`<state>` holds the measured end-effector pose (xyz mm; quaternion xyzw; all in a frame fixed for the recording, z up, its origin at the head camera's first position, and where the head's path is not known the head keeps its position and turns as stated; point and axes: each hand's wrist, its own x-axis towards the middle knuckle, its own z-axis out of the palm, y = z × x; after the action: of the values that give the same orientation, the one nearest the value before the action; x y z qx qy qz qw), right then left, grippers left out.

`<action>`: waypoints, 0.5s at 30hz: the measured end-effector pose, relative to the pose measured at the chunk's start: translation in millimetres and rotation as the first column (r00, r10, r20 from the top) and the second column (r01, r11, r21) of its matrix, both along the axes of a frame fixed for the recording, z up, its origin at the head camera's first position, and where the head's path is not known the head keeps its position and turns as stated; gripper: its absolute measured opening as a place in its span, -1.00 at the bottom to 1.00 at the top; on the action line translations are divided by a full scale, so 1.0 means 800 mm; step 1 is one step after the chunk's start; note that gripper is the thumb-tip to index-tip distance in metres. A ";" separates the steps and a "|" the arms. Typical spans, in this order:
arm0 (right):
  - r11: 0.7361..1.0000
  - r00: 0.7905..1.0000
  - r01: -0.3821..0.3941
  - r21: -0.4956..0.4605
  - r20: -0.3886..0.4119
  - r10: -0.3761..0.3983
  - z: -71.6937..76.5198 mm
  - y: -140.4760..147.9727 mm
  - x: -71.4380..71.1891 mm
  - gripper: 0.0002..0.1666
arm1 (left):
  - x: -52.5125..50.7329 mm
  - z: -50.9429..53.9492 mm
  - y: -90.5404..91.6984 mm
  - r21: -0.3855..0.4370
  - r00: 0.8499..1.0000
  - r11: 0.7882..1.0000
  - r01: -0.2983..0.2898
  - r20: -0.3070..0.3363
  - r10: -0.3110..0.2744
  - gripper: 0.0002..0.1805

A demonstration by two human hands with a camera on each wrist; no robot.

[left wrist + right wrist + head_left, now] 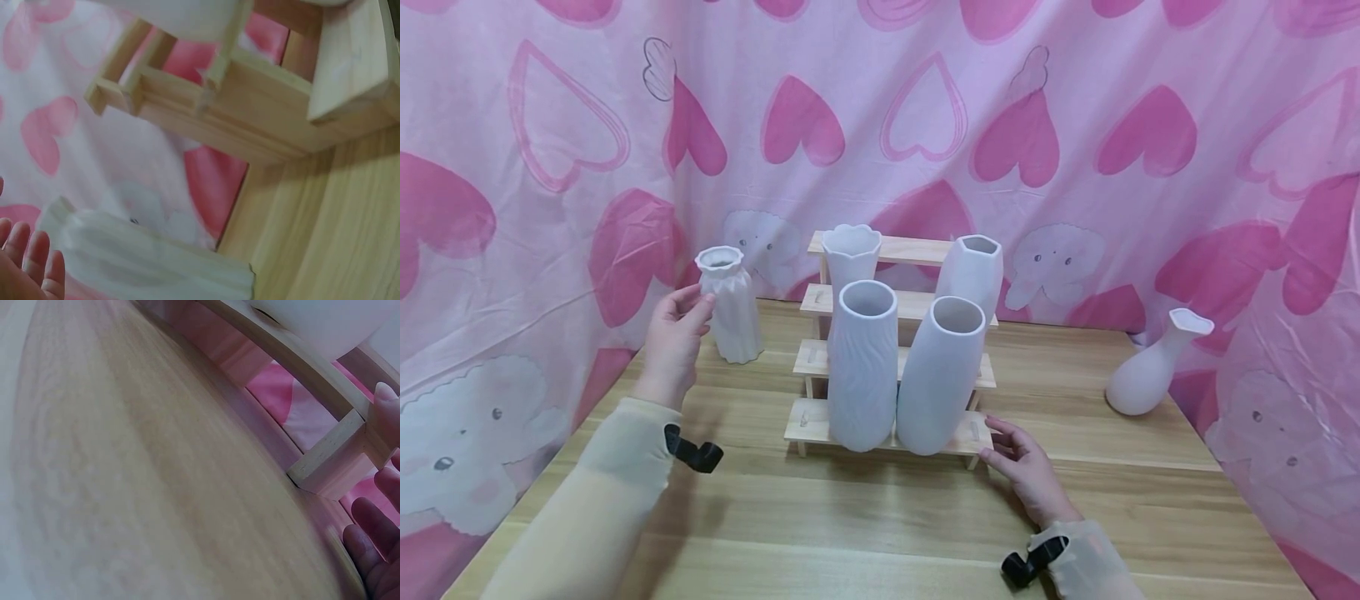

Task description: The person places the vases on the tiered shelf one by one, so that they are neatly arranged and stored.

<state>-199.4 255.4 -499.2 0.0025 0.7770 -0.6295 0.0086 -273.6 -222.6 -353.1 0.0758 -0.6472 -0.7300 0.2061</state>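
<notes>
A white fluted vase with a scalloped rim stands upright on the table at the left. Beside its neck is my left hand, fingers loosely bent; the left wrist view shows these fingers not wrapped around the vase. My right hand holds the right end of the lowest board of a stepped wooden stand, its thumb against the board's corner. Two tall white vases, one ribbed and one smooth, stand on the stand's lower part.
Higher on the stand are a white vase with a petal-shaped rim and a faceted white vase. A narrow-necked white vase leans at the table's right. Pink heart-patterned cloth hangs behind the wooden table.
</notes>
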 end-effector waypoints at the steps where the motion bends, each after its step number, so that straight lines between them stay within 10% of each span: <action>1: 1.000 1.000 0.002 -0.001 -0.001 -0.002 0.000 0.000 0.000 -0.31 | -0.003 -0.003 -0.001 0.003 1.000 1.000 -0.013 0.009 0.013 -0.49; 15: 1.000 1.000 -0.003 -0.010 0.014 0.003 0.002 -0.001 0.000 -0.31 | -0.039 -0.021 -0.005 -0.013 0.972 0.996 -0.092 0.215 0.092 -0.18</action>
<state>-199.6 254.5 -497.4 0.0056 0.7738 -0.6332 0.0149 -305.0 -226.6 -370.2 0.1839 -0.6625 -0.7063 0.1685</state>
